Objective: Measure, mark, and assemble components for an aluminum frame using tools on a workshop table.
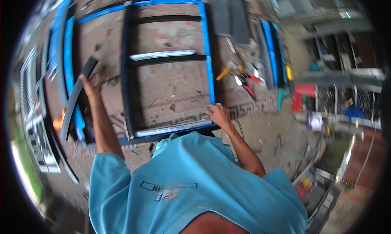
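Observation:
A long dark grey profile strip [74, 99] slants across the left side, its lower end toward me. My left hand [92, 84] is closed round its upper part, with some fingers hidden or blurred. A rectangular metal frame [205, 42] with blue film on its edges and black crossbars lies flat in front of me. My right hand [220, 114] grips the right bar of this frame close to its near corner, fingers curled over the edge. A silvery white strip [163, 54] lies along the middle crossbar.
The frame rests on a worn, patterned reddish cover [171, 87]. Blue-filmed profiles [68, 51] lie at the left, more [269, 51] at the right. Red-handled pliers [246, 87] and other hand tools lie right of the frame. Dark grey panels [231, 18] are behind; cluttered shelves [342, 77] stand far right.

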The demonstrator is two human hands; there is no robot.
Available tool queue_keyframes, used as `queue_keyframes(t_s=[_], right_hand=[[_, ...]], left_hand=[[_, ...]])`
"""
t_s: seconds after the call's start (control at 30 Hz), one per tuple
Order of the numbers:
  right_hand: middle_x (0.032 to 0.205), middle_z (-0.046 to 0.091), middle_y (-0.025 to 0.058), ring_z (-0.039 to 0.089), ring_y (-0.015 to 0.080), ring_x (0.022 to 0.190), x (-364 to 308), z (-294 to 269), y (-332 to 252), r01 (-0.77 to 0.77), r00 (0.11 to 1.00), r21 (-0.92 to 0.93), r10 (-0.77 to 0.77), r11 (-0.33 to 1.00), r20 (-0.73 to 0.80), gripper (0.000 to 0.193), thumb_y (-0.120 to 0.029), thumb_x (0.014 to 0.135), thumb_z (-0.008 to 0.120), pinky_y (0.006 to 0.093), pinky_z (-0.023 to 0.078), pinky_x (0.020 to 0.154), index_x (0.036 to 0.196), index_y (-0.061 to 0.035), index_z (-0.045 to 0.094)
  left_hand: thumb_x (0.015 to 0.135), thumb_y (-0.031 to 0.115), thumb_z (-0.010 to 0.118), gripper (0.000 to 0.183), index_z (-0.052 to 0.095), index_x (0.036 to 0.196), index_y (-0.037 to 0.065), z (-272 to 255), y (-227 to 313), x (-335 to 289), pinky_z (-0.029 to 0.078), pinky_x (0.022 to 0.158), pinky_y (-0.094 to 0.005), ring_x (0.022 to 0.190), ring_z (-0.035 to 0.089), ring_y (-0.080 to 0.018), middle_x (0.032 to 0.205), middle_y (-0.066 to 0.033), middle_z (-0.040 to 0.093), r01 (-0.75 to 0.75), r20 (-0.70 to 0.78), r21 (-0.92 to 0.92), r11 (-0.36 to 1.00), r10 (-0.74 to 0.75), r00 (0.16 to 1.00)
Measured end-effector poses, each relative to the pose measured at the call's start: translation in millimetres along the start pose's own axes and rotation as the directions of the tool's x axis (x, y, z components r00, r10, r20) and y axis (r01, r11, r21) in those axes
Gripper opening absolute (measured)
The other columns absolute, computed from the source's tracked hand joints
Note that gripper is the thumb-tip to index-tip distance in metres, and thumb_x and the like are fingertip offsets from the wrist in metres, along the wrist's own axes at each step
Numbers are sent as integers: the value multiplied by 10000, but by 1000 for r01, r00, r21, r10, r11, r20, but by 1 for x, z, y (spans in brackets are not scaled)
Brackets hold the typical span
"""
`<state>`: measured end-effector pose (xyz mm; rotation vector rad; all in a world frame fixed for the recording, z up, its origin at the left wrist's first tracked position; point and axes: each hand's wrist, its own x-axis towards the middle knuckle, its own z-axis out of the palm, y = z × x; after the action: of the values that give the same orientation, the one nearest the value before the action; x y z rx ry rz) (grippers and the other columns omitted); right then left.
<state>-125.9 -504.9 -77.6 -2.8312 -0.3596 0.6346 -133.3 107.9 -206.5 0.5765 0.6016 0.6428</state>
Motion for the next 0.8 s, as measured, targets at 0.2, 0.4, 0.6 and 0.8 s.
queue_keyframes(t_s=[0.2, 0.4, 0.6, 0.8], right_hand=[[754, 681, 130, 654, 208, 663, -11, -28, -8, -123, 973, 406, 190, 906, -130, 330, -329, 788, 692, 338, 487, 605, 1020, -94, 686], [649, 576, 11, 512, 61, 509, 30, -38, 35, -353, 860, 873, 483, 336, 161, 250, -325, 848, 662, 214, 354, 411, 879, -77, 662], [701, 532, -2, 502, 92, 553, 110, -30, 73, -344, 851, 924, 359, -170, 383, 325, -408, 820, 690, 200, 318, 398, 954, -129, 591], [672, 558, 16, 526, 114, 526, 147, -35, 86, -463, 885, 879, -7, -114, 465, 161, -250, 837, 677, 216, 341, 394, 863, -120, 586]], left_hand=[[852, 383, 643, 434, 551, 1098, 37, -27, 16, 74, 509, 871, -474, 1034, 546, -302, 1130, -121, 544, -35, -163, -352, 935, -24, 986], [870, 301, 646, 361, 559, 1088, 28, 82, -28, -100, 498, 766, -332, 904, 584, -207, 1014, -90, 603, 204, 94, 142, 969, -218, 971], [814, 226, 708, 291, 575, 998, 44, 125, -80, -217, 455, 637, -270, 723, 570, -119, 846, -17, 609, 206, 114, 467, 860, -289, 951], [805, 257, 728, 425, 562, 1085, -16, 129, -51, -280, 497, 762, -300, 853, 619, -187, 976, -88, 629, 239, -37, 534, 811, -261, 965]])
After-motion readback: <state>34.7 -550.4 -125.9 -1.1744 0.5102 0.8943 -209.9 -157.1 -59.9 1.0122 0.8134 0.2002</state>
